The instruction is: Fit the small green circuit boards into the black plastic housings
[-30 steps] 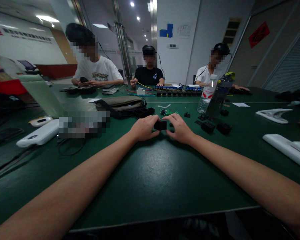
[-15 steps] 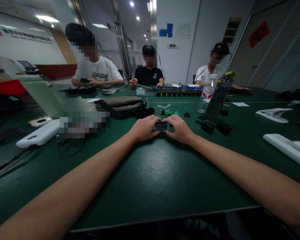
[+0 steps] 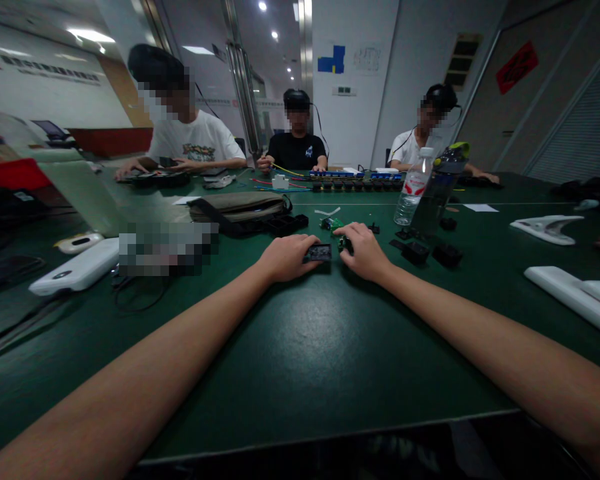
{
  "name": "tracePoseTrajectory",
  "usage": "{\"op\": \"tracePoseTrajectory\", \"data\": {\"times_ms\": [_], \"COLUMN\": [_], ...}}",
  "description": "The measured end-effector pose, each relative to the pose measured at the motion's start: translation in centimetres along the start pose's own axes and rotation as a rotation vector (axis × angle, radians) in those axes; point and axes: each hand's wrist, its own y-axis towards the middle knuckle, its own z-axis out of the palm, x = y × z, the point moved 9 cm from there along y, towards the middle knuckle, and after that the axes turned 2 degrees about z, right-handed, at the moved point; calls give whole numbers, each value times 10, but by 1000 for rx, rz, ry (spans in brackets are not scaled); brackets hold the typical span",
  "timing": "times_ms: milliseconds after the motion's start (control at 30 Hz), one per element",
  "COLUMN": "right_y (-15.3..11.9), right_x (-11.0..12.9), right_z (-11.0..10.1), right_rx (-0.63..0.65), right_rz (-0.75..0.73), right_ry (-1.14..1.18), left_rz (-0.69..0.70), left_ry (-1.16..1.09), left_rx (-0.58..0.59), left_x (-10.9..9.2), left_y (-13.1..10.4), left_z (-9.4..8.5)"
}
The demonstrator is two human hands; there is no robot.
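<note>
My left hand is closed on the near-left end of a small black plastic case, a shallow rectangular piece with dark detail inside. To the right of it, my right hand has let go of the case, its thumb and fingers apart and curved around a small green circuit board. The fingers partly cover that board, and I see no firm grip on it. Another green circuit board lies just beyond my hands. Small black plastic parts lie to the right of my right hand.
A water bottle and a dark bottle stand at the right behind the black parts. A grey-brown bag lies at left, near a white device. White curved pieces are at far right. Three people sit across the green table.
My right hand has come off the black case and shifted right to the green circuit board. My left hand still holds the case. The person at far left has moved a hand outward.
</note>
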Motion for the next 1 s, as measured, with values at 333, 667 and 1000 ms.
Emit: {"op": "tracePoseTrajectory", "data": {"times_ms": [333, 667, 1000], "right_y": [2, 3, 3], "right_x": [-47, -41, -25], "right_z": [12, 11, 14], "right_rx": [110, 147, 155], "right_rz": [205, 197, 87], "right_ry": [-77, -39, 75], "left_rz": [-58, -83, -98], "left_ry": [-2, -95, -307], "left_rx": [76, 92, 28], "left_x": [5, 11, 43], "left_y": [1, 0, -3], "left_z": [6, 10, 16]}}
